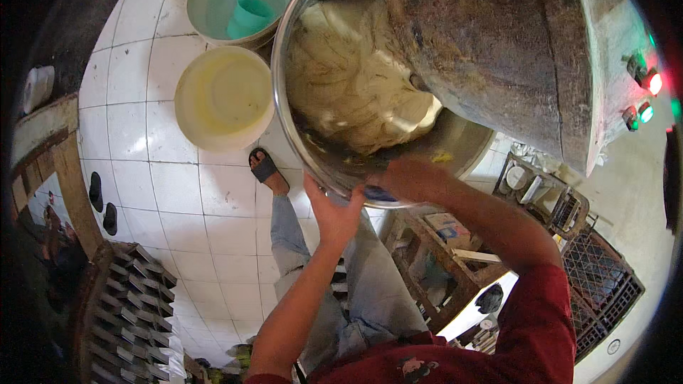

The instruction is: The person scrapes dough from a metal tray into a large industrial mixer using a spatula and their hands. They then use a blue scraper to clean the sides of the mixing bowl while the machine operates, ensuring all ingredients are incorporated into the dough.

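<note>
A large steel mixing bowl (281, 78) in front of me holds a big mass of pale dough (341, 71). My left hand (334, 215) is against the outside of its near rim, thumb and fingers apart. Just to the right, my right hand (413, 181) is closed at the inner side of the same rim. A small dark blue thing (377, 193) shows below its fingers, close to my left thumb; its kind is unclear. Yellow smears (441, 157) mark the bowl's inner wall. The brown, worn mixer head (491, 43) covers the bowl's far right part.
Left of the bowl stand a pale yellow tub (186, 99) and a water-filled bucket (196, 11) with a green plastic jug (250, 18). Lit buttons (646, 112) sit on the machine's right side. A wooden table (455, 242), black crate (605, 277) and stacked metal pans (131, 313) surround me.
</note>
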The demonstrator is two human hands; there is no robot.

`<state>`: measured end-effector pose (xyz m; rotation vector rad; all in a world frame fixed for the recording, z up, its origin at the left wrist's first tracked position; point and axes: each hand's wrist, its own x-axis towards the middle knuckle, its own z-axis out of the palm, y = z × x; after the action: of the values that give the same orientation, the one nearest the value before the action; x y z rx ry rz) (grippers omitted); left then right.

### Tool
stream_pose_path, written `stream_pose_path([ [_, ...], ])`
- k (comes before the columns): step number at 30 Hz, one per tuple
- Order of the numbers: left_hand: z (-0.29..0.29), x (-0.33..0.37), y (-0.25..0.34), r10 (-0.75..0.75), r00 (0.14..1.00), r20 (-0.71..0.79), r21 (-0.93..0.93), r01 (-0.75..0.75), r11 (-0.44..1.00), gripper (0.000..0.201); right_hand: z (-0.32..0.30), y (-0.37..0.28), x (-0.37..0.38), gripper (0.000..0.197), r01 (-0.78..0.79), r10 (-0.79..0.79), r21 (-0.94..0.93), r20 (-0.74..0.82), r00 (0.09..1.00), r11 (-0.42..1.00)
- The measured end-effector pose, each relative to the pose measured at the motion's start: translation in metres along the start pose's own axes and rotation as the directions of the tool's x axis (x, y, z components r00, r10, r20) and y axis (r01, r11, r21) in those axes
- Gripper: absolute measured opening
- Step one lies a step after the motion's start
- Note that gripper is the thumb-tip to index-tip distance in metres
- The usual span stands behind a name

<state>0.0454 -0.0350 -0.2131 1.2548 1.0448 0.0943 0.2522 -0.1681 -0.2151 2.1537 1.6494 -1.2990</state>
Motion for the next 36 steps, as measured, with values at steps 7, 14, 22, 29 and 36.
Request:
stream_pose_path([
  [7, -0.018, 0.017, 0.02, 0.063, 0.993, -0.1, 0.014, -0.062, 0.998, 0.109, -0.052, -0.023, 0.01, 0.025, -0.14, 0.15, -0.054, 0.274, 0.95, 0.989],
  [14, -0.017, 0.019, 0.027, 0.088, 0.995, -0.045, 0.026, -0.087, 0.996, 0.108, -0.028, 0.003, 0.006, 0.032, -0.179, 0.177, 0.096, 0.034, 0.984, 0.979],
  [22, -0.023, 0.027, 0.027, 0.126, 0.987, -0.098, 0.019, -0.124, 0.992, 0.107, -0.051, -0.034, 0.016, 0.028, -0.069, 0.091, -0.094, 0.247, 0.965, 0.993],
  [29, -0.008, 0.013, 0.009, 0.049, 0.998, -0.037, -0.053, -0.051, 0.997, 0.107, -0.037, -0.008, 0.01, 0.029, -0.16, 0.165, -0.06, 0.093, 0.982, 0.985],
  [36, -0.012, 0.03, 0.025, 0.092, 0.991, -0.102, -0.04, -0.097, 0.995, 0.104, -0.038, 0.015, 0.014, 0.034, -0.362, 0.372, -0.083, 0.2, 0.906, 0.928],
])
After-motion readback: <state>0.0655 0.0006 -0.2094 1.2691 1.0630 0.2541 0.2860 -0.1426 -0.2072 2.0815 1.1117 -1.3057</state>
